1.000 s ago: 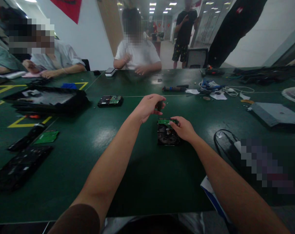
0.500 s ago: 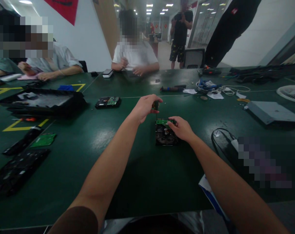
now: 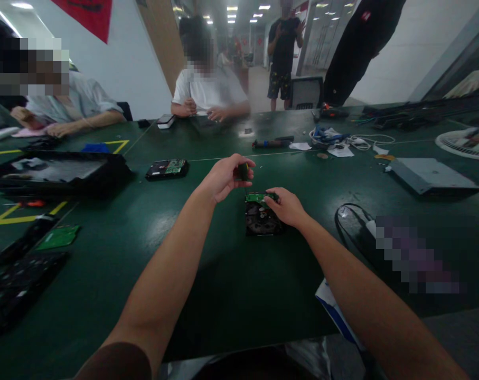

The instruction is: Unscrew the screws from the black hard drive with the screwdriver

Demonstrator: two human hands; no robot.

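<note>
Left hand [image 3: 225,178] was closed round a short dark screwdriver handle [image 3: 242,171], held upright above the far end of the hard drive [image 3: 261,216]. The shaft below the handle was too blurred to make out. Right hand [image 3: 285,206] was pinched on the drive's far right corner, fingertips on the green circuit board [image 3: 256,197] at that end.

The drive lay flat on the green table [image 3: 231,285], near its middle, long axis running away from the wearer. It lay just below and slightly right of the left hand's grip; the right hand was the nearer, already touching it.

A second hard drive [image 3: 167,169] sat well apart toward the left. A black tray [image 3: 57,173] lay near the left edge, a grey panel [image 3: 431,177] toward the right edge, and cables [image 3: 342,140] toward the far edge. Seated people worked along the far edge; another stood in the corridor beyond.
</note>
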